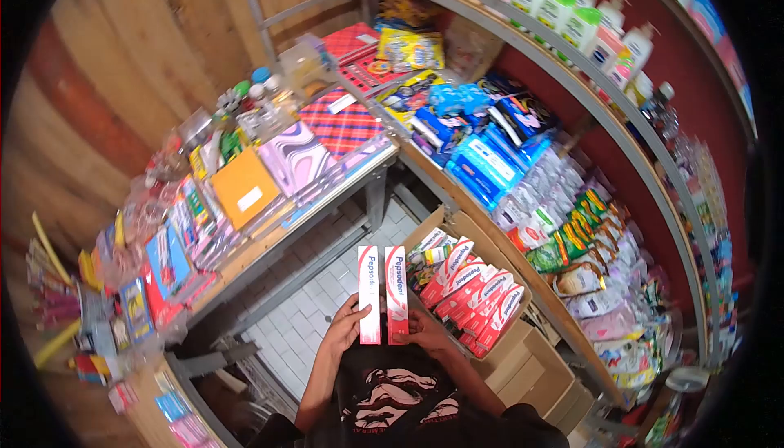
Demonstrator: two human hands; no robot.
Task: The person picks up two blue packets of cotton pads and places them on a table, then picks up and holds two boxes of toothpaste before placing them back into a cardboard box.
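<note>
Together, left hand (346, 324) and right hand (426, 332), raised chest-high, each grip an upright toothpaste box (369, 293), boxes side by side.

Centre: two glossy printed-card toothpaste cartons (382, 293). Right of them, a matt brown corrugated cardboard box (523, 350). Below centre, a floor (327, 301) of smooth pale tiles. Upper left, a wall (122, 56) of grained wood. Upper right, a grey painted metal shelf rail (572, 80) under shiny plastic bottles (563, 7).

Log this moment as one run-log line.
left hand: holds toothpaste box | right hand: holds second toothpaste box | cardboard carton: more boxes, right
</note>
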